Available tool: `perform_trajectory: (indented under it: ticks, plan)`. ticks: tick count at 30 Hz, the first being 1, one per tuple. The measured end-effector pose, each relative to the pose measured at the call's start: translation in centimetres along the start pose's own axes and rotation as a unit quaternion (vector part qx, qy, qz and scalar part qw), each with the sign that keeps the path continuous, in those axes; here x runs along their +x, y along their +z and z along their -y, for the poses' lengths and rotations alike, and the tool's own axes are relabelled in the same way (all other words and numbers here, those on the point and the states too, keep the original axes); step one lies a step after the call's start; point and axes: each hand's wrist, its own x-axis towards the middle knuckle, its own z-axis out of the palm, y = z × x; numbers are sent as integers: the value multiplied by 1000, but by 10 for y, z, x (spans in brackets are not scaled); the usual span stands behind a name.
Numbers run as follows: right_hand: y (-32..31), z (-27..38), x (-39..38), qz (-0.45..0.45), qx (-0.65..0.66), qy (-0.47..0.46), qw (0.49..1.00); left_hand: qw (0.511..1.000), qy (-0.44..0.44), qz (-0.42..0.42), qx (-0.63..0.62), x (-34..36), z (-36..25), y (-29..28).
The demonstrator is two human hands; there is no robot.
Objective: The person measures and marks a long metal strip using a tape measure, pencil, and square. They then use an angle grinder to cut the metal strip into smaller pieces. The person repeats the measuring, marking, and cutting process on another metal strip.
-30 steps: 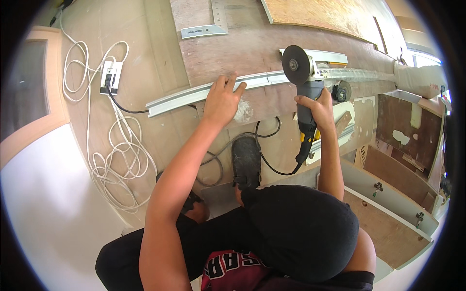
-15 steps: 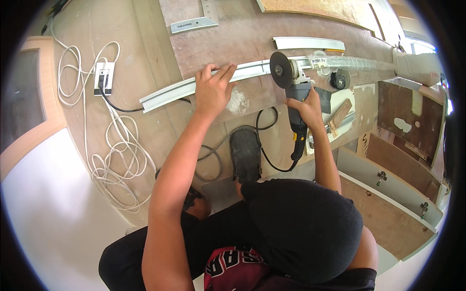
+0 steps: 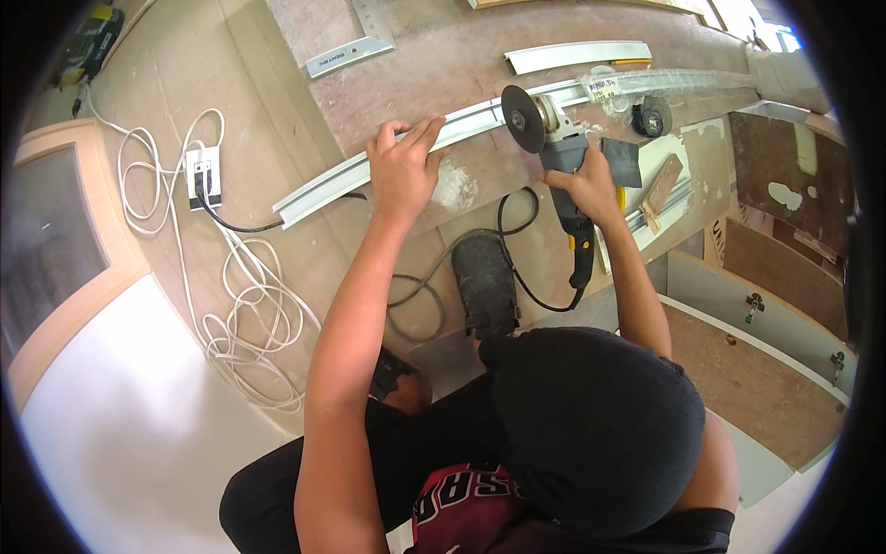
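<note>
My left hand (image 3: 406, 164) is closed over a long white metal channel (image 3: 328, 186), fingers laid across its top. The channel lies slantwise on a brown board, its near-left end sticking out past the board's edge. My right hand (image 3: 588, 181) is wrapped round the grey and black body of an angle grinder (image 3: 574, 214). The grinder's dark disc (image 3: 523, 120) stands upright at the channel, right of my left hand; whether it touches the metal I cannot tell. White dust (image 3: 456, 187) lies on the board just below the channel.
A white power strip (image 3: 204, 177) and coiled white cord (image 3: 254, 314) lie at left. A try square (image 3: 349, 56), a shorter white strip (image 3: 577, 57) and a tape measure (image 3: 652, 117) rest farther off. The grinder's black cable (image 3: 434, 268) loops beside a shoe (image 3: 484, 282). Drawers (image 3: 766, 309) stand at right.
The whole view has shifted and tilted slightly, bringing a green tool into the upper left. Both hands keep their holds, and the grinder stays at nearly the same spot along the channel.
</note>
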Motion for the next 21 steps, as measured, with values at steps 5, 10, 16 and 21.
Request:
perform_trajectory:
  ticks: [5,10,16,21]
  plan:
    - [6,4,-2,6,-11,0,1000,1000,2,2,-9,-1,7,-3]
    - [11,10,-3,11,-6,5,1000,1000,5,-5,-3,-2,12,-4]
    - [14,10,-4,5,2,-18,1000,1000,-1,-5,1,-3,13,-2]
    - [15,10,-2,16,9,-9,1000,1000,0,-8,4,-3,14,-2]
